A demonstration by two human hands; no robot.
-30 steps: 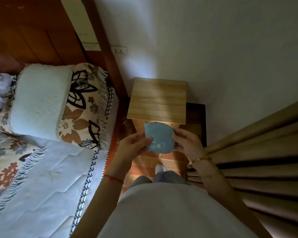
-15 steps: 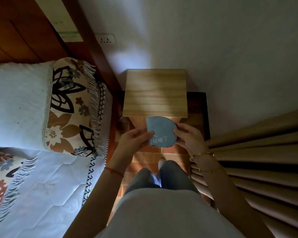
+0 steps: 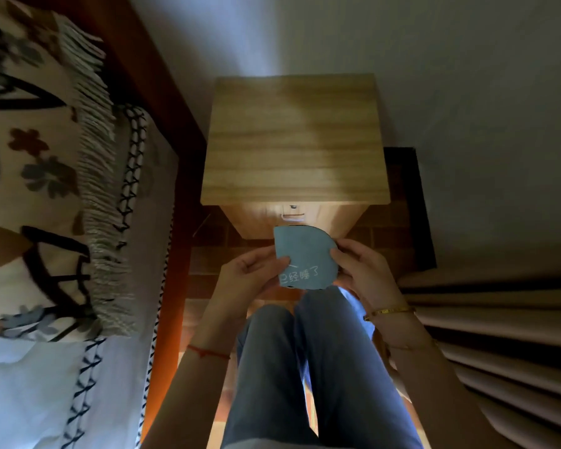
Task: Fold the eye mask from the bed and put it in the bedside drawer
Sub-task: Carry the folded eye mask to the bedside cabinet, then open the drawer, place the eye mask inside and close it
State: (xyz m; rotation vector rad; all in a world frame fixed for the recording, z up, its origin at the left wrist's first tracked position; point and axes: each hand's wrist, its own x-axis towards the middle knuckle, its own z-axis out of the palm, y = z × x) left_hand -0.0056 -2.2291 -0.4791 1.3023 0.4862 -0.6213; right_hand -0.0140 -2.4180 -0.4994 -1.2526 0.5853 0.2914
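Closest to the camera, the person's jeans-clad legs fill the 6 o'clock part of the view, and both forearms reach forward over them. Just beyond, the mask [image 3: 305, 259] is held in the air between the two hands, already folded to a half shape with pale lettering on its upper face. The left hand [image 3: 250, 273] pinches its 9 o'clock edge, thumb on top, fingers [image 3: 274, 262] clamped together on the fabric. The right hand [image 3: 360, 270] grips the 3 o'clock edge the same way, its fingers curled under and closed on the mask. Both wrists are level, palms turned inward.

Compared with a second ago, the hands and mask have come nearer to the nightstand [image 3: 293, 137], which now looms larger at 12 o'clock, and the drawer [image 3: 292, 218] front with its small pull has come into sight just past the mask. That suggests the folding is done and the approach is nearly over; the drawer looks shut, so one hand will likely have to let go to pull it open.

At 9 o'clock lies the bed [image 3: 23, 367] with its fringed blanket [image 3: 62, 157].
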